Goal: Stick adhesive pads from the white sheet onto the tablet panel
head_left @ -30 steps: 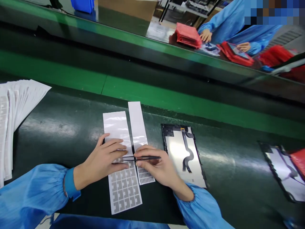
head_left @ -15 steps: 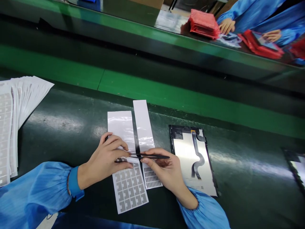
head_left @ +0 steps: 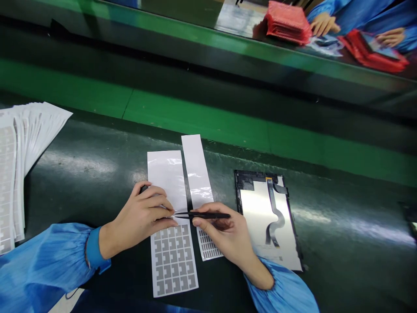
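My right hand (head_left: 224, 237) pinches black tweezers (head_left: 202, 215), which point left towards the fingertips of my left hand (head_left: 143, 217). My left hand is curled, its fingertips pressed together on a wide white sheet of grey stickers (head_left: 171, 256); whether they hold a sticker is too small to tell. A narrower sticker strip (head_left: 197, 174) lies just right of the sheet, partly under my right hand. A tablet back panel (head_left: 270, 217) with a black flex cable lies face down to the right of my right hand.
A fanned stack of sticker sheets (head_left: 22, 148) lies at the far left. A green conveyor rail (head_left: 228, 126) runs behind the work area. Across the belt, another person's hands (head_left: 322, 24) work beside red pouches (head_left: 286, 24). A second panel (head_left: 411, 217) shows at the right edge.
The view has shifted slightly. My hands stay at the sticker sheet, with the tweezers tip still at my left fingertips.
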`<state>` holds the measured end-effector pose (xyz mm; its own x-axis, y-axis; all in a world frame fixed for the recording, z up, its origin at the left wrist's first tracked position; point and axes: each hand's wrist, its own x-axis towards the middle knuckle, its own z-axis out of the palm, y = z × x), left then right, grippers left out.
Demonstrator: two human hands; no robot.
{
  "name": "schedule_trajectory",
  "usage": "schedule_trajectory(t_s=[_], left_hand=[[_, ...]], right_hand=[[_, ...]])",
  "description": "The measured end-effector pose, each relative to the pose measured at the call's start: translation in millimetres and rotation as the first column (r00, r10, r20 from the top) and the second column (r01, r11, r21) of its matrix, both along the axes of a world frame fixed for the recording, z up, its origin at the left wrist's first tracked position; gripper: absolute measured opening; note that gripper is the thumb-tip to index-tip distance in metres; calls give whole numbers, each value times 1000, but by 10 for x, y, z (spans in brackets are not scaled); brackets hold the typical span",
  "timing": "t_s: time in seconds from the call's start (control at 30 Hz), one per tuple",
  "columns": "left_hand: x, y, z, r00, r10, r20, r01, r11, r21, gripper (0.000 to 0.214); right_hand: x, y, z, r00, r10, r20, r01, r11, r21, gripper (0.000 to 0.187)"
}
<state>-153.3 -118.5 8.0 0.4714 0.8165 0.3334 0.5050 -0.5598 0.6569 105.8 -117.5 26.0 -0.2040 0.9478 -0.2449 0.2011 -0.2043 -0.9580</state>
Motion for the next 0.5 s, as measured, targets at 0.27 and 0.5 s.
schedule_trajectory(t_s=[0.27, 0.5], left_hand=[[17, -9, -19, 1000, 13, 9, -13, 999, 43, 14], [31, -14, -17, 1000, 15, 22, -17, 998, 62, 16]], right_hand=[[-24, -17, -29, 998, 25, 59, -28, 999, 42, 23], [-30, 3, 0, 997, 46, 67, -47, 999, 18, 25]])
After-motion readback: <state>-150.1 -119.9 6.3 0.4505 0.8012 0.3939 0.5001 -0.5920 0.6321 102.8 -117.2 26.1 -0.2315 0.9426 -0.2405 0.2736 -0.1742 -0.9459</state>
